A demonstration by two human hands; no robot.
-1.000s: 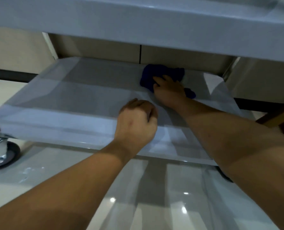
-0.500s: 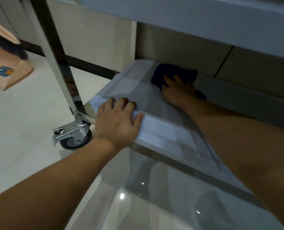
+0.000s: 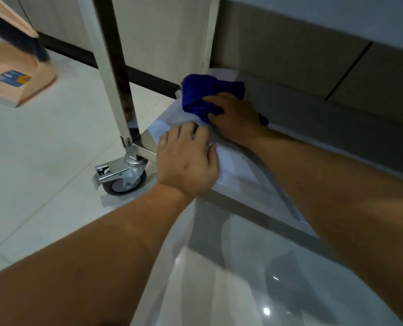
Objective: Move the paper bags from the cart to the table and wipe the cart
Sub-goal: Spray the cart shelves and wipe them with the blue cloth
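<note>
The cart's lower steel shelf [image 3: 240,175] fills the middle of the view. A bunched blue cloth [image 3: 199,95] lies at the shelf's far left corner. My right hand [image 3: 237,116] holds the cloth against the shelf, fingers curled into it. My left hand [image 3: 186,161] rests palm down on the shelf's near left corner, thumb on top, close beside my right hand. No paper bags are in view.
The cart's shiny upright post [image 3: 112,67] rises at the shelf's corner above a braked caster wheel [image 3: 122,181]. The cart's upper shelf [image 3: 337,12] hangs overhead. An orange dustpan [image 3: 14,76] with a brush stands on the tiled floor at far left.
My view swung left to the shelf's left corner. My right hand slid the cloth leftward to the far corner. My left hand uncurled from a fist and moved to the near left corner.
</note>
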